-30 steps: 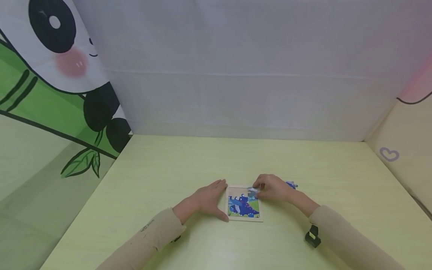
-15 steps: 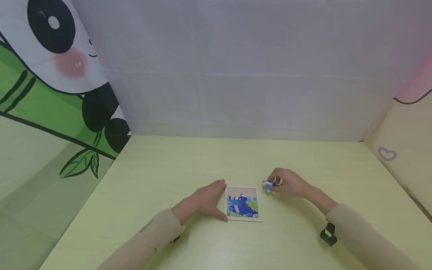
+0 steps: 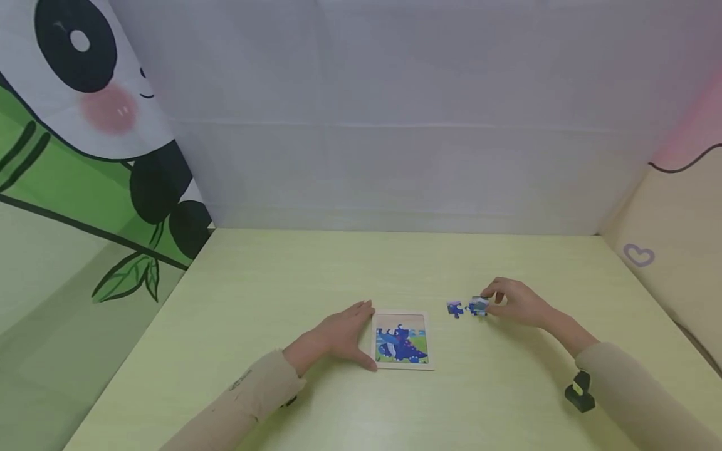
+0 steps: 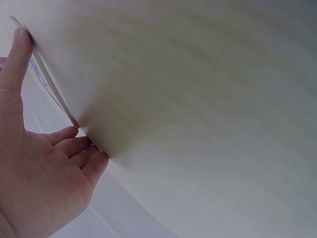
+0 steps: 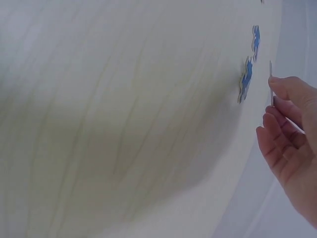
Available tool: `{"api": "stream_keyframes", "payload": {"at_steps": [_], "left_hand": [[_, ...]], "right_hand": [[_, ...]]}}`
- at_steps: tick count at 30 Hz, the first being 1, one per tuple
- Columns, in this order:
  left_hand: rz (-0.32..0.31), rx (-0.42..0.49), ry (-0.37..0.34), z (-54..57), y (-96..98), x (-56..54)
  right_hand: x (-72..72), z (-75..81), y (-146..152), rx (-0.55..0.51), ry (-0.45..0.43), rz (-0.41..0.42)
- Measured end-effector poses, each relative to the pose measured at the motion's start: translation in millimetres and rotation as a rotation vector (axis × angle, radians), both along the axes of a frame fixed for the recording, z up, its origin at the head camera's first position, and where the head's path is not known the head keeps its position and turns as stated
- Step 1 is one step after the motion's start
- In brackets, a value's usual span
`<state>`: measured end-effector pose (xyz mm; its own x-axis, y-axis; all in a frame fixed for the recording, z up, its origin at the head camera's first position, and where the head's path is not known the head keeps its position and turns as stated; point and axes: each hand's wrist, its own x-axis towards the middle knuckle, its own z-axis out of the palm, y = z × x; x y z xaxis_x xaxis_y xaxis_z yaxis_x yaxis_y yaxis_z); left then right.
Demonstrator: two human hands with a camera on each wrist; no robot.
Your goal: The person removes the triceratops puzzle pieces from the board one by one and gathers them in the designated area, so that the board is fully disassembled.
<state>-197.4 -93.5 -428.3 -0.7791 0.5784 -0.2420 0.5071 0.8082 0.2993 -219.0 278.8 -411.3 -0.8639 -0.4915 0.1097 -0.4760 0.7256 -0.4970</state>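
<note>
A small jigsaw puzzle in a pale wooden frame (image 3: 431,341) lies on the table, showing a blue dinosaur, with a bare strip along its top. My left hand (image 3: 340,336) rests at the frame's left edge, thumb at the near corner and straight fingers at the far corner. To the right of the frame, my right hand (image 3: 520,303) pinches a thin puzzle piece (image 5: 271,89) between thumb and fingers; it appears nearly edge-on in the right wrist view. Below it on the table are two blue puzzle pieces, one nearer the hand (image 5: 245,82) and another farther left (image 3: 454,309).
The pale yellow table (image 3: 316,269) ends at a white cloth backdrop (image 3: 395,169). A panel with a panda drawing (image 3: 101,113) stands on the left, and a cream panel with a heart (image 3: 639,255) on the right. A dark wrist device (image 3: 580,393) hangs under the right sleeve.
My right hand has moved right, from the puzzle's upper right corner to over the loose pieces, carrying a puzzle piece. The left hand stays at the frame. The head view has shifted slightly.
</note>
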Motion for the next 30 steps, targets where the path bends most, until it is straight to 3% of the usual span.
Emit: {"api": "stream_keyframes", "payload": {"at_steps": [19,30], "left_hand": [[0.012,0.008,0.002,-3.5,-5.6,2.0],[-0.005,0.003,-0.001,-0.1,-2.7,0.7]], "right_hand": [[-2.9,-10.9,31,-0.003,-0.060,-0.030],[-2.9,-18.6,35,-0.002,-0.012,-0.015]]}}
